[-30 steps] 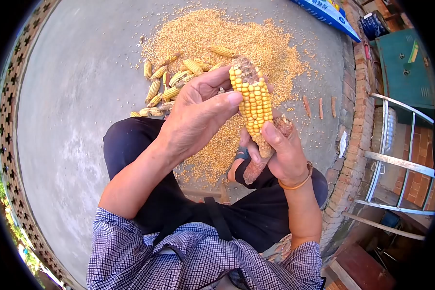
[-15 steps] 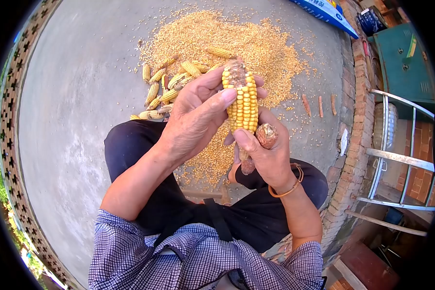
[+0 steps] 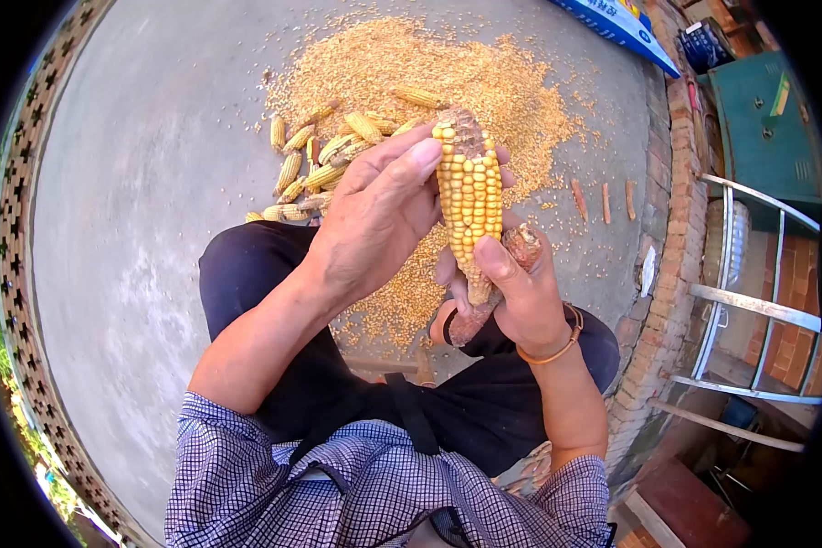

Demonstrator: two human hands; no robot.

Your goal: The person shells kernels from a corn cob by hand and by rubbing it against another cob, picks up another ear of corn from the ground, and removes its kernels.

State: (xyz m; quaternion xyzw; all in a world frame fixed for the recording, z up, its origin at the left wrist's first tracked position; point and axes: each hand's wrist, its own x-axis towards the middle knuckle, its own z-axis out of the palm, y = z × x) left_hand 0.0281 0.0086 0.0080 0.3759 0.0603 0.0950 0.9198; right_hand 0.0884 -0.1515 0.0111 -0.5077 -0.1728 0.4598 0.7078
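Note:
A yellow ear of corn [image 3: 470,205] is held upright between my hands, with kernels gone from a patch at its top. My left hand [image 3: 374,215] grips its upper left side, thumb lying on the kernels near the top. Lower down, my right hand [image 3: 532,297] has its thumb against the ear's right side. A stripped reddish corncob [image 3: 522,244] is also clasped in my right hand, its lower end showing below the ear. Some fingers of both hands are hidden behind the ear.
Beyond my hands spreads a heap of loose kernels [image 3: 384,68] on the concrete floor. Several ears of corn [image 3: 288,172] lie at its left edge. Bare cobs [image 3: 605,203] rest to the right. A blue bag [image 3: 616,27], a brick edge [image 3: 671,201] and a metal frame [image 3: 758,306] stand farther right.
The ear has turned and shifted slightly right, showing more of its lower tip. My left thumb has moved up toward its top, and my right hand has lowered slightly.

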